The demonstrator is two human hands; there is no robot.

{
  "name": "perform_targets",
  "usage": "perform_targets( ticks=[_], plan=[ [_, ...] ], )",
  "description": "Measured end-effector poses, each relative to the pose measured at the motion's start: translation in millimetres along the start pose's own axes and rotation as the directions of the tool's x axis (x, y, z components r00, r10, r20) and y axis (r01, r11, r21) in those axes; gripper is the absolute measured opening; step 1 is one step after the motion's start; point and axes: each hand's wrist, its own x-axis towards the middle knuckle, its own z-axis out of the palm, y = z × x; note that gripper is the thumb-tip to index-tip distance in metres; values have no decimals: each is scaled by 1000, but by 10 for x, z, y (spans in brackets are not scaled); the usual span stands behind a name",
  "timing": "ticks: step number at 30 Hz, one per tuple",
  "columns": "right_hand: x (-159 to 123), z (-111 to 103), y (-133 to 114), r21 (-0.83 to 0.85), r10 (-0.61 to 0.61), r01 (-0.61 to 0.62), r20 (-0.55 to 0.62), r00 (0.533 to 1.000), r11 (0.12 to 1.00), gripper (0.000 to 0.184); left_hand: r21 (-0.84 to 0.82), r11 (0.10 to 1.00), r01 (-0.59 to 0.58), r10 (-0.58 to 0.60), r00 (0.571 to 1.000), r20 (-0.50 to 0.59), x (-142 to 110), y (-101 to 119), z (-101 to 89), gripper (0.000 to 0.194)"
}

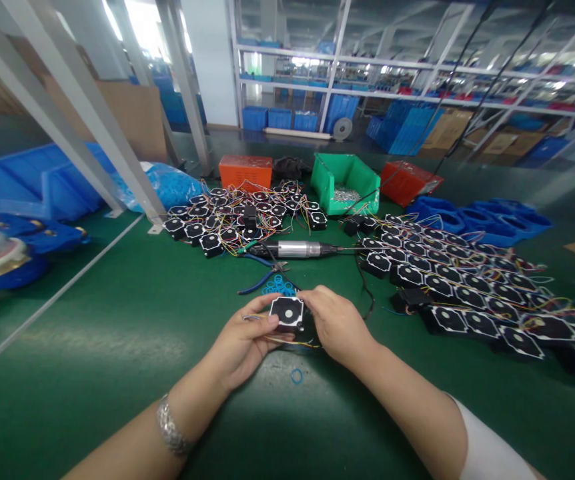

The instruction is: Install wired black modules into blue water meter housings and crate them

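Note:
My left hand [240,347] grips a small square black motor [287,312] with white edges and a round metal centre, thumb on its near left corner. Thin coloured wires trail from it below my fingers. My right hand [340,327] is closed at the motor's right side, fingertips by its far right corner; what they pinch is hidden. A dark part [310,331] shows between the motor and my right palm. Just beyond lies a small pile of blue rubber rings [273,285], and one loose ring [296,376] lies nearer me on the green table.
Blue-handled pliers [256,285] and a silver-and-black electric screwdriver [297,249] lie ahead. Wired motors spread at back left [211,243] and in rows at right [440,285]. A green bin [321,183] holds small metal parts. At left stand metal posts [132,167] and a blue bin [12,183].

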Motion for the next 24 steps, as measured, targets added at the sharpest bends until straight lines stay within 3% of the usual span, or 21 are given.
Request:
perform_targets(
  ticks=[5,9,11,13,19,24],
  plan=[
    [52,14,-8,265,202,-197,8,979,944,19,-52,998,-32,32,999,-1,8,34,14,28],
    [115,-21,-33,505,441,-476,196,876,720,13,-48,998,-51,52,999,8,6,73,10,28],
    [137,-47,-54,573,486,-547,274,830,610,12,-50,997,-57,57,998,-4,11,91,-1,31],
    [146,-70,-70,604,497,-566,300,814,562,12,-51,997,-58,57,998,-23,18,101,-13,34],
    [125,-124,-61,638,553,-526,183,813,563,22,109,992,-64,69,997,-46,-6,59,-1,26],
    [92,-157,-105,596,436,-442,166,884,670,13,249,968,-24,26,1000,-7,-52,18,30,24]
  ],
)
